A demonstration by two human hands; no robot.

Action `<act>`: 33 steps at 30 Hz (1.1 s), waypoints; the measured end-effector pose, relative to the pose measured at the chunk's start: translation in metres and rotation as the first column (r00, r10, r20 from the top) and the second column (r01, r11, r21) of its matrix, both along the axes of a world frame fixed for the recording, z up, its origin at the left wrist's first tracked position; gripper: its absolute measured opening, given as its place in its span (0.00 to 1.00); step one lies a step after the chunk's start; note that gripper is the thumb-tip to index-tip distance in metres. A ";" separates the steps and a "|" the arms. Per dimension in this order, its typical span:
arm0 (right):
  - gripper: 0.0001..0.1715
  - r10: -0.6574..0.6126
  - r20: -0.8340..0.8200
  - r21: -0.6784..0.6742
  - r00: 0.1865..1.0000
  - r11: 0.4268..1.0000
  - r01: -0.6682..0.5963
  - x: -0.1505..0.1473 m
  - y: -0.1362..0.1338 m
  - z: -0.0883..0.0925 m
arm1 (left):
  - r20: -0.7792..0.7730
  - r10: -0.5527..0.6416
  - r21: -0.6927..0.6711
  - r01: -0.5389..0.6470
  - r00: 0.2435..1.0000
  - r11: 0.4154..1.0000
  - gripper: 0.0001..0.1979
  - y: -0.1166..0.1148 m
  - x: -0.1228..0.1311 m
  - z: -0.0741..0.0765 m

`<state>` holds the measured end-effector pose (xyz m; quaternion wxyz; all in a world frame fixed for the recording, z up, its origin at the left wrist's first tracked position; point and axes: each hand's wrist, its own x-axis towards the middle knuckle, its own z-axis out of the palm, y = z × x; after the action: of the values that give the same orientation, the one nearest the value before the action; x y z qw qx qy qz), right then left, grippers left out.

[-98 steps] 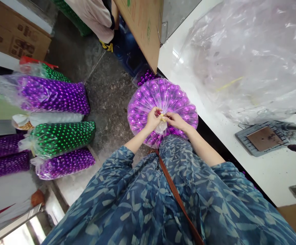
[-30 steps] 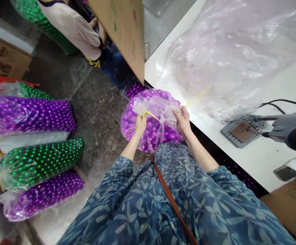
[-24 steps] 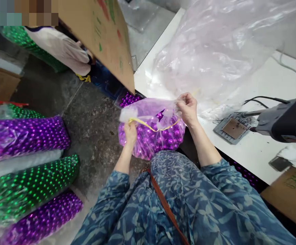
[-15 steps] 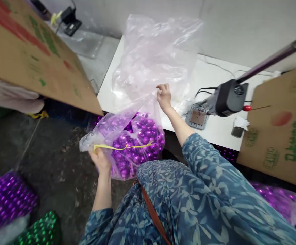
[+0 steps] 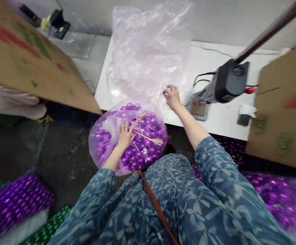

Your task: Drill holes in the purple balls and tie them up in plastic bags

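Observation:
A clear plastic bag (image 5: 99,136) full of shiny purple balls (image 5: 140,158) rests in front of my body at the table's edge. Spread flat on top of it is my left hand (image 5: 125,136), fingers apart, pressing the film. A thin yellow tie strip (image 5: 148,138) lies across the bag beside those fingers. My right hand (image 5: 172,97), over the table, has its fingers curled in a pinch on the bag's loose film. Behind, a large crumpled clear plastic sheet or bag (image 5: 150,51) covers part of the white table (image 5: 222,119).
A dark grey device on a stand (image 5: 229,83) with a metal base (image 5: 198,108) is right of my right hand. Cardboard boxes stand at left (image 5: 48,64) and right (image 5: 283,115). Purple sacks (image 5: 17,204) and green ones (image 5: 51,224) lie on the floor; another purple-filled bag (image 5: 278,197) is at right.
My left hand has let go of the bag's left edge with the yellow strip and moved right onto its top. The bag now looks rounder. My right hand has shifted slightly right.

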<state>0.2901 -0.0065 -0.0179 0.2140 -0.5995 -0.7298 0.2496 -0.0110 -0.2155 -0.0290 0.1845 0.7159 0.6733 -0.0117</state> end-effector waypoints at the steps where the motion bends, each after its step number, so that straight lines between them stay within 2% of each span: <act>1: 0.24 -0.012 -0.041 -0.013 0.999 1.000 0.011 0.001 -0.011 -0.008 | -0.008 0.017 -0.010 -0.017 1.000 1.000 0.33 0.004 -0.004 -0.002; 4: 0.42 -0.076 -0.146 -0.088 0.986 0.994 0.063 -0.003 -0.049 -0.037 | -0.035 0.145 -0.003 -0.145 0.989 0.989 0.33 0.009 -0.014 -0.005; 6: 0.58 -0.136 -0.188 -0.179 0.973 0.979 0.102 -0.014 -0.077 -0.058 | -0.026 0.216 0.009 -0.216 0.976 0.976 0.34 0.009 -0.015 -0.005; 8: 0.75 -0.185 -0.213 -0.281 0.959 0.952 0.122 -0.027 -0.104 -0.078 | 0.042 0.193 0.063 -0.195 0.980 0.979 0.33 0.002 -0.014 -0.005; 9: 0.80 -0.210 -0.220 -0.328 0.953 0.936 0.131 -0.034 -0.116 -0.087 | 0.091 0.150 0.111 -0.159 0.985 0.981 0.30 -0.006 -0.015 -0.005; 10: 0.81 -0.240 -0.223 -0.370 0.945 0.918 0.146 -0.039 -0.127 -0.095 | 0.135 0.109 0.172 -0.132 0.985 0.976 0.27 -0.016 -0.017 -0.004; 11: 0.76 -0.274 -0.225 -0.406 0.935 0.899 0.165 -0.044 -0.136 -0.102 | 0.166 0.095 0.238 -0.133 0.982 0.962 0.24 -0.030 -0.021 -0.004; 12: 0.68 -0.310 -0.228 -0.438 0.923 0.879 0.188 -0.047 -0.143 -0.108 | 0.182 0.119 0.299 -0.171 0.976 0.939 0.22 -0.047 -0.026 -0.003; 13: 0.56 -0.346 -0.236 -0.465 0.908 0.861 0.208 -0.048 -0.148 -0.112 | 0.183 0.201 0.353 -0.255 0.962 0.900 0.22 -0.066 -0.033 -0.003; 15: 0.38 -0.409 -0.267 -0.505 0.872 0.831 0.235 -0.050 -0.150 -0.117 | 0.157 0.468 0.422 -0.488 0.870 0.764 0.34 -0.106 -0.048 -0.003; 16: 0.35 -0.437 -0.289 -0.516 0.852 0.821 0.245 -0.051 -0.149 -0.117 | 0.133 0.586 0.421 -0.581 0.799 0.697 0.43 -0.125 -0.055 -0.004; 17: 0.34 -0.462 -0.312 -0.521 0.830 0.814 0.257 -0.053 -0.146 -0.116 | 0.105 0.649 0.369 -0.635 0.754 0.679 0.51 -0.142 -0.061 -0.006; 19: 0.34 -0.506 -0.358 -0.516 0.784 0.808 0.286 -0.059 -0.137 -0.113 | 0.069 0.675 0.186 -0.674 0.735 0.715 0.56 -0.165 -0.071 -0.013; 20: 0.34 -0.523 -0.381 -0.509 0.762 0.807 0.300 -0.063 -0.134 -0.110 | 0.084 0.677 0.095 -0.683 0.731 0.725 0.51 -0.171 -0.073 -0.018; 21: 0.35 -0.536 -0.403 -0.502 0.742 0.807 0.310 -0.067 -0.131 -0.107 | 0.120 0.690 0.030 -0.697 0.714 0.716 0.43 -0.173 -0.075 -0.024; 23: 0.35 -0.549 -0.442 -0.494 0.709 0.809 0.319 -0.074 -0.128 -0.100 | 0.210 0.741 -0.009 -0.757 0.637 0.653 0.20 -0.168 -0.075 -0.034; 24: 0.36 -0.552 -0.458 -0.491 0.697 0.811 0.320 -0.076 -0.128 -0.097 | 0.251 0.765 -0.001 -0.790 0.593 0.613 0.12 -0.163 -0.075 -0.038; 26: 0.36 -0.554 -0.483 -0.485 0.678 0.814 0.320 -0.079 -0.128 -0.090 | 0.312 0.785 0.014 -0.829 0.535 0.560 0.12 -0.152 -0.074 -0.042; 28: 0.37 -0.550 -0.503 -0.476 0.666 0.820 0.317 -0.081 -0.127 -0.084 | 0.373 0.782 0.004 -0.843 0.500 0.537 0.15 -0.146 -0.073 -0.040; 33: 0.43 -0.506 -0.561 -0.433 0.656 0.854 0.288 -0.087 -0.118 -0.068 | 0.537 0.743 -0.060 -0.860 0.400 0.507 0.24 -0.155 -0.072 -0.014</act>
<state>0.2029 -0.1248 -0.0861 0.4105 -0.6445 -0.4079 0.4997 -0.0831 -0.3703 -0.0429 0.2504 0.2919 0.8581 0.3403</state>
